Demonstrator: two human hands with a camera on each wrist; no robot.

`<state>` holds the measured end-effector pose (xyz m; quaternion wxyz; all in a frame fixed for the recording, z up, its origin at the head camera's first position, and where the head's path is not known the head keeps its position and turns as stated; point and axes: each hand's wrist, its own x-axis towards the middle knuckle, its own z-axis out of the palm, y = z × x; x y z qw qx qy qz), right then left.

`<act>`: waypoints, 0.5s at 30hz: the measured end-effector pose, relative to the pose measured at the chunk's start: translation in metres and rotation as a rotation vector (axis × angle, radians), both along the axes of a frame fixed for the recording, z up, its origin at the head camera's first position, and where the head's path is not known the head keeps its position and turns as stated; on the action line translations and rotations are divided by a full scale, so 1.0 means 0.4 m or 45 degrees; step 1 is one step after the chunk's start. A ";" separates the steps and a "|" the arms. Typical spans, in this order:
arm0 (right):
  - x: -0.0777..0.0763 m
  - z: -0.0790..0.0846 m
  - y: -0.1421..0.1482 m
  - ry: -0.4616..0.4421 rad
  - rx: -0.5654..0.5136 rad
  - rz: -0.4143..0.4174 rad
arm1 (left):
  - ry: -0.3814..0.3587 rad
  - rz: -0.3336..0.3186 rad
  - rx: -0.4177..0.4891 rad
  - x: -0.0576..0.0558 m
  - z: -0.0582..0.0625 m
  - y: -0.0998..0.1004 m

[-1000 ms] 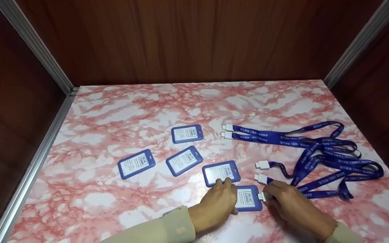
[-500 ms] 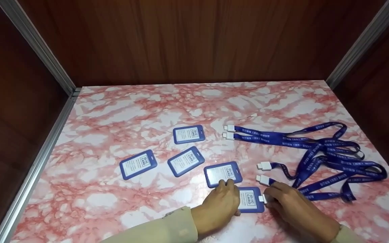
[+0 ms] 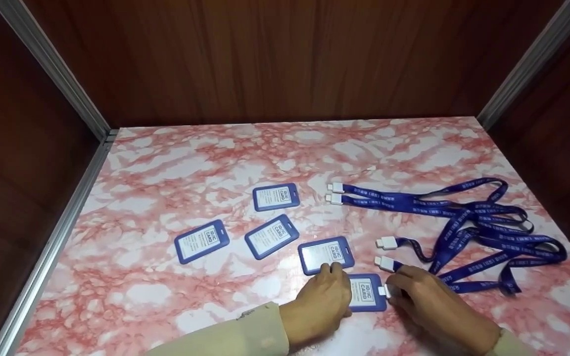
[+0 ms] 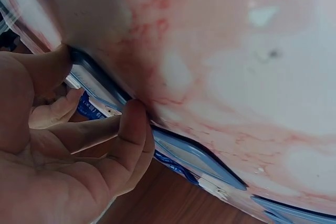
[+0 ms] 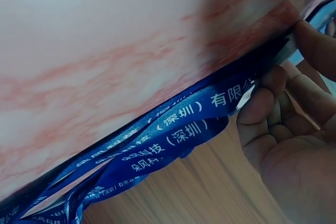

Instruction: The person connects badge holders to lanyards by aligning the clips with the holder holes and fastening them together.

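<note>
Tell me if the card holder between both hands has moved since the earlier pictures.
No: in the head view, that card holder shows no clear shift against the marbled tabletop.

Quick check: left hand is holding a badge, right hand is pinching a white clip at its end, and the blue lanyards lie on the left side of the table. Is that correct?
Not the lanyards: the head view shows them on the right side of the table. The left hand on the badge and right hand on the white clip are correct.
</note>
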<state>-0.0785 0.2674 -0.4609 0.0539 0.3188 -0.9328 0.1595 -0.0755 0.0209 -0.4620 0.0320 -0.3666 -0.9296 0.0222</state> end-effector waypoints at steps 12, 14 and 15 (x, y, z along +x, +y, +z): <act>0.000 -0.004 0.003 0.079 -0.014 0.002 | -0.209 0.078 0.139 -0.012 0.007 -0.011; -0.001 -0.005 0.004 0.119 -0.014 0.008 | -0.188 0.062 0.154 -0.013 0.011 -0.013; 0.000 -0.005 0.004 0.132 -0.012 0.006 | -0.173 0.052 0.168 -0.014 0.012 -0.015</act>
